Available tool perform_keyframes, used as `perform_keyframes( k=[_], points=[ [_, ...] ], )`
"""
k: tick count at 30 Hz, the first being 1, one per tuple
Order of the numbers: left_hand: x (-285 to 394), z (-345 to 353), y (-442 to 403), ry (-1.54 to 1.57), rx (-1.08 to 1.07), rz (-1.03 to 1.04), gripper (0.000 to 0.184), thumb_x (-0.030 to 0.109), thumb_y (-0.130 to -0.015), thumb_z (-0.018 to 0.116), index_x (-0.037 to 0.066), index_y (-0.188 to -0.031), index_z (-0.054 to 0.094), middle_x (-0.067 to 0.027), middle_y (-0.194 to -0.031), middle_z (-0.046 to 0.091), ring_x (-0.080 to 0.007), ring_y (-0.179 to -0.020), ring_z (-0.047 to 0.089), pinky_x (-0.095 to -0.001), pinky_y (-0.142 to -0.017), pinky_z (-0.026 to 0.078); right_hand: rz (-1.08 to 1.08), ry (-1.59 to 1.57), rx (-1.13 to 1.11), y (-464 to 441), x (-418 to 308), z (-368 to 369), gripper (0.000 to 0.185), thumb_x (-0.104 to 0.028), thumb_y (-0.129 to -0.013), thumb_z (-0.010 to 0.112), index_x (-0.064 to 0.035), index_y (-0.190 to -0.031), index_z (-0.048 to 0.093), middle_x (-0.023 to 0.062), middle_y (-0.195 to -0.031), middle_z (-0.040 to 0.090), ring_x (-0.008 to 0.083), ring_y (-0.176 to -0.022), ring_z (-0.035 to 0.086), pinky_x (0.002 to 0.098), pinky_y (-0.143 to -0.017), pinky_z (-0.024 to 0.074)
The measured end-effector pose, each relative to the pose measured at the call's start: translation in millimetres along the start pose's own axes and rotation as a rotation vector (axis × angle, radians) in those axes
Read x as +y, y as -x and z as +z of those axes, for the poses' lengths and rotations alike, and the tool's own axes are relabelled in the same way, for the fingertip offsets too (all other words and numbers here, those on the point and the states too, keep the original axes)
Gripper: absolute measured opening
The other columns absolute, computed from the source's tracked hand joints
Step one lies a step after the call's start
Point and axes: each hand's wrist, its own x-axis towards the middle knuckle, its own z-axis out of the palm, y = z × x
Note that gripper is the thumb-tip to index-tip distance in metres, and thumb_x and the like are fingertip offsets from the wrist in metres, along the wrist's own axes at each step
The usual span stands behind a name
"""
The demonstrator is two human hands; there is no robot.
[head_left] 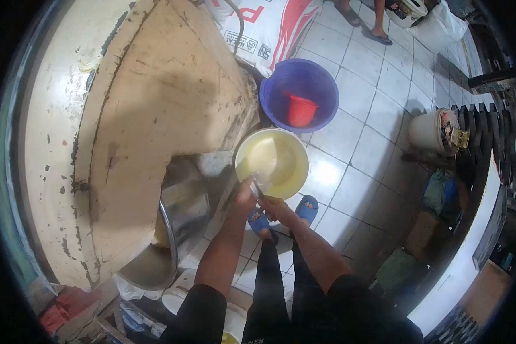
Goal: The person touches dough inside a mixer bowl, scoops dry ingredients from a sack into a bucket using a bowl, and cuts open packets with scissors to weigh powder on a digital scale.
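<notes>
Both hands are together over the near rim of a cream bucket (303, 155) with something pale yellow inside. My left hand (245, 194) is closed on a small, clear-whitish plastic packet (262, 179) above the bucket's opening. My right hand (276, 208) is closed around a thin dark tool (258, 190) that looks like a knife, its tip against or close to the packet. The exact contact is too small to make out.
Beyond the bucket, a purple basin (327, 86) holds a red dipper (301, 110). A worn beige counter (143, 97) is at left, above a large metal pot (169, 241). A printed sack (258, 34), a white bucket (424, 131) and another person's feet (377, 35) are farther off.
</notes>
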Motion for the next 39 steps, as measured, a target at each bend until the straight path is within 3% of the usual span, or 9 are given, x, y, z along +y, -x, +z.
perform_keyframes(
  k=[4, 7, 13, 15, 22, 24, 28, 33, 39],
  points=[
    [3, 2, 4, 0.044, -0.004, 0.028, 0.032, 0.023, -0.100, 0.045, 0.001, -0.122, 0.054, -0.0109, -0.112, 0.062, -0.0235, -0.104, 0.060, -0.0387, -0.092, 0.046, -0.350, 0.085, -0.022, -2, 9, 2, 0.025, -0.035, -0.095, 0.058, -0.0110, -0.093, 0.061, -0.0067, -0.059, 0.038, 0.0053, -0.046, 0.036, 0.0229, -0.041, 0.0282],
    [-4, -10, -2, 0.052, -0.053, 0.034, 0.034, 0.023, -0.101, 0.042, 0.000, -0.122, 0.053, -0.0116, -0.112, 0.062, -0.0250, -0.104, 0.060, -0.0400, -0.093, 0.046, -0.011, -0.022, -0.041, -2, 3, -1, 0.027, -0.036, -0.095, 0.058, -0.0098, -0.098, 0.061, -0.0052, -0.061, 0.045, 0.0051, -0.046, 0.036, 0.0224, -0.041, 0.0291],
    [4, 0, 8, 0.006, -0.031, 0.029, 0.034, 0.023, -0.101, 0.041, 0.000, -0.122, 0.054, -0.0116, -0.113, 0.062, -0.0251, -0.104, 0.060, -0.0403, -0.093, 0.045, -0.261, 0.190, -0.022, -12, 20, 0, 0.024, -0.032, -0.096, 0.057, -0.0089, -0.098, 0.062, -0.0008, -0.070, 0.059, 0.0046, -0.046, 0.040, 0.0225, -0.040, 0.0313],
    [5, 5, 14, 0.048, -0.118, 0.068, 0.033, 0.023, -0.100, 0.041, 0.000, -0.122, 0.054, -0.0114, -0.114, 0.062, -0.0246, -0.104, 0.060, -0.0402, -0.092, 0.046, 0.015, 0.080, 0.035, 2, -2, 5, 0.023, -0.031, -0.096, 0.056, -0.0086, -0.096, 0.062, -0.0005, -0.070, 0.060, 0.0047, -0.047, 0.040, 0.0227, -0.040, 0.0317],
    [-13, -22, -14, 0.035, 0.007, 0.100, 0.034, 0.024, -0.101, 0.043, 0.001, -0.124, 0.053, -0.0118, -0.116, 0.062, -0.0237, -0.104, 0.061, -0.0370, -0.092, 0.047, 0.006, -0.037, 0.010, -9, 19, 2, 0.022, -0.030, -0.095, 0.058, -0.0088, -0.099, 0.062, 0.0007, -0.070, 0.063, 0.0059, -0.045, 0.043, 0.0229, -0.038, 0.0320],
    [-9, -21, -7, 0.029, 0.063, 0.143, 0.034, 0.024, -0.101, 0.043, 0.001, -0.123, 0.053, -0.0121, -0.114, 0.062, -0.0236, -0.104, 0.061, -0.0360, -0.092, 0.047, -0.244, 0.191, -0.047, -15, 26, -1, 0.021, -0.029, -0.094, 0.060, -0.0094, -0.100, 0.062, 0.0009, -0.070, 0.063, 0.0069, -0.043, 0.043, 0.0238, -0.037, 0.0319],
    [16, 14, 70, -0.716, -0.166, 0.589, 0.035, 0.024, -0.100, 0.045, 0.001, -0.126, 0.053, -0.0108, -0.113, 0.063, -0.0213, -0.102, 0.061, -0.0338, -0.091, 0.047, -0.137, 0.228, 0.032, 7, 12, 8, 0.024, -0.028, -0.090, 0.066, -0.0088, -0.102, 0.061, 0.0039, -0.070, 0.065, 0.0100, -0.044, 0.048, 0.0278, -0.037, 0.0373],
    [37, 54, 147, 0.205, -0.266, 0.216, 0.040, 0.032, -0.102, 0.043, 0.002, -0.128, 0.051, -0.0120, -0.120, 0.060, -0.0221, -0.112, 0.057, -0.0367, -0.100, 0.041, -0.325, 0.848, 0.256, 111, -54, 46, 0.024, -0.020, -0.090, 0.066, -0.0095, -0.109, 0.057, 0.0020, -0.072, 0.058, 0.0087, -0.062, 0.055, 0.0247, -0.054, 0.0445],
    [80, 110, 262, 0.623, -0.558, 0.264, 0.044, 0.034, -0.097, 0.052, 0.004, -0.128, 0.050, -0.0123, -0.125, 0.059, -0.0248, -0.116, 0.056, -0.0417, -0.104, 0.040, -0.585, 0.229, 0.154, 252, -123, 77, 0.034, -0.003, -0.090, 0.061, -0.0071, -0.119, 0.045, 0.0079, -0.097, 0.065, 0.0108, -0.080, 0.059, 0.0245, -0.070, 0.0487]
  ],
)
